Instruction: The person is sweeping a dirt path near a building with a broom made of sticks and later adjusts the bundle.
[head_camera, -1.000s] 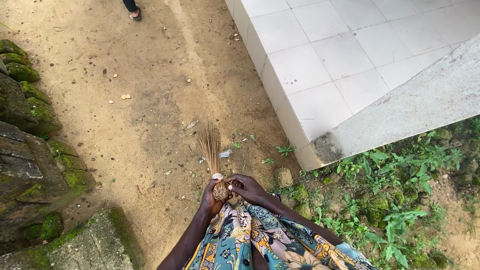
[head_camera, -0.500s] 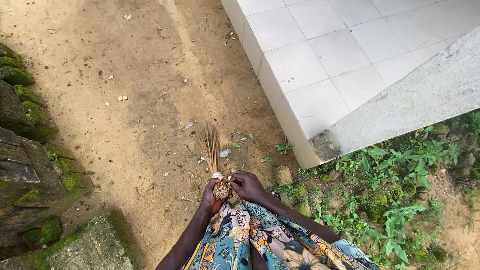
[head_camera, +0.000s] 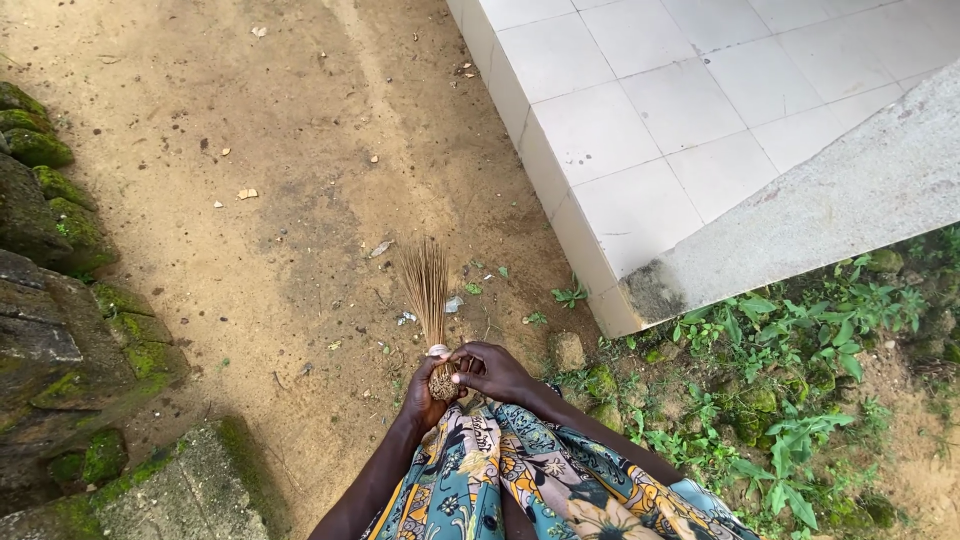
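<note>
Both hands: closing together on the bound end of a short broom (head_camera: 430, 300), low in the middle of the view, just above the person's patterned wrap (head_camera: 520, 480).
Left hand (head_camera: 421, 392): gripping the bundled base from the left, fingers curling around it.
Right hand (head_camera: 497, 372): pressing against the same base from the right, fingertips touching the bundle beside the pale binding band (head_camera: 437, 350).
Broom: pointing away from the person, its thin brown bristles fanning out over the dirt ground (head_camera: 280, 180).
Litter: small scraps (head_camera: 453, 304) lying on the dirt just beside the bristle tips.
Tiled platform (head_camera: 680, 110): sitting to the upper right, its corner near the bristles.
Weeds (head_camera: 790, 340): growing at right below the platform.
Mossy stones (head_camera: 60, 300): lining the left edge, well apart from the hands.
</note>
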